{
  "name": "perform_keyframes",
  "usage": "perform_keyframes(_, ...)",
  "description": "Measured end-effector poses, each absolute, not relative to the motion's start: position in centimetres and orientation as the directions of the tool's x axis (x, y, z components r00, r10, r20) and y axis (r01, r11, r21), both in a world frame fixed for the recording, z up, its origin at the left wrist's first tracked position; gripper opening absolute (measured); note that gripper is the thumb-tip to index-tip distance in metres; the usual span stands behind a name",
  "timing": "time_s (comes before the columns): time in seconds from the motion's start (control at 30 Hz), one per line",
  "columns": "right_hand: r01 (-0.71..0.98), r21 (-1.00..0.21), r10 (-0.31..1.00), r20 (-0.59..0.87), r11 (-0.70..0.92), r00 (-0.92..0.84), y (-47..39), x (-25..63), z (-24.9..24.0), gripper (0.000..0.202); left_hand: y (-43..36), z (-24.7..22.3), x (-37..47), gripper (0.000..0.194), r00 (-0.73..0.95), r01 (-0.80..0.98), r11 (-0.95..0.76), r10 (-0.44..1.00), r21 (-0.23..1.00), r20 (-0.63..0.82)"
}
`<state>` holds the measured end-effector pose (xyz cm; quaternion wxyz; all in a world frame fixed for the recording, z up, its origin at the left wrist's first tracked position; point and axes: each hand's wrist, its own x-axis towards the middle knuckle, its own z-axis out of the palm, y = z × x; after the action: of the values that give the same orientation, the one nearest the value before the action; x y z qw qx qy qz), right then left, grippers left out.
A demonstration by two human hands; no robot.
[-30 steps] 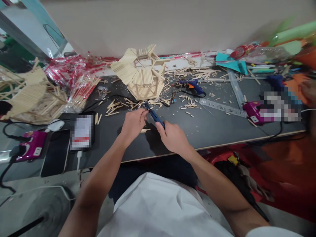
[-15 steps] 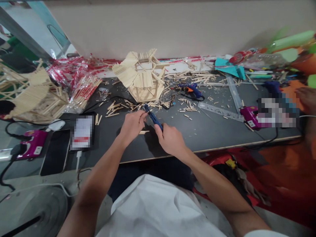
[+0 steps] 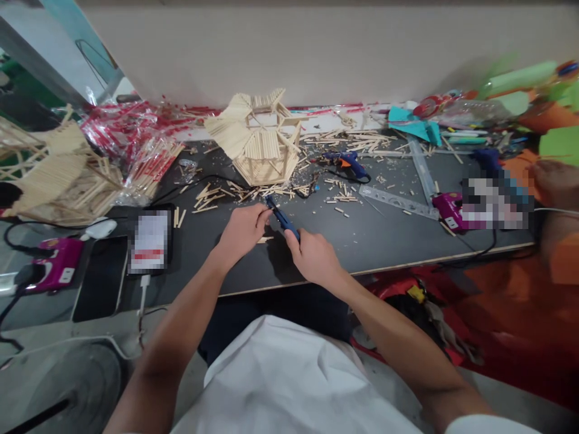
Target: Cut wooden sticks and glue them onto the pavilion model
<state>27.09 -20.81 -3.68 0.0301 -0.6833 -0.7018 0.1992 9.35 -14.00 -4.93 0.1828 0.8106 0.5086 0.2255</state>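
My right hand [image 3: 316, 256] is wrapped round a pair of blue-handled pliers [image 3: 283, 218], whose jaws point up and to the left. At those jaws my left hand [image 3: 244, 230] is closed in a pinch; what its fingertips hold is too small to make out. A few short wooden sticks [image 3: 265, 240] lie on the table just below the left fingers. Beyond both hands stands a small model house [image 3: 262, 147] built of thin wooden sticks, with a fan-like slatted roof. Cut stick pieces [image 3: 208, 198] are scattered around its base.
A blue glue gun [image 3: 348, 164] lies right of the model, near clear plastic rulers [image 3: 398, 202]. Phones [image 3: 100, 278] and a purple power strip [image 3: 56, 265] are at left, beside another stick model [image 3: 58, 181]. At far right another person's hand [image 3: 554, 181] rests near orange paper.
The camera view has shifted slightly. Both hands stay nearly in place, with the pliers still in the right hand and their handles looking closer together. The other person's arm shows more at right.
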Motion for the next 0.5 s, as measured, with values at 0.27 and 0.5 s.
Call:
perform_keyframes(0.27,0.949,-0.316,0.976,-0.214,-0.023,-0.047,-20.9,27.2,-3.6,0.054,-13.9,-5.1,9.5,0.028,0.405,0.725,-0.460,0.887,0.513,0.223)
perform_keyframes(0.5,0.976,-0.214,0.989,-0.145,-0.037,0.005,-21.2,26.4,-5.1,0.047,-13.9,-5.2,9.5,0.032,0.383,0.731,-0.443,0.896,0.518,0.226)
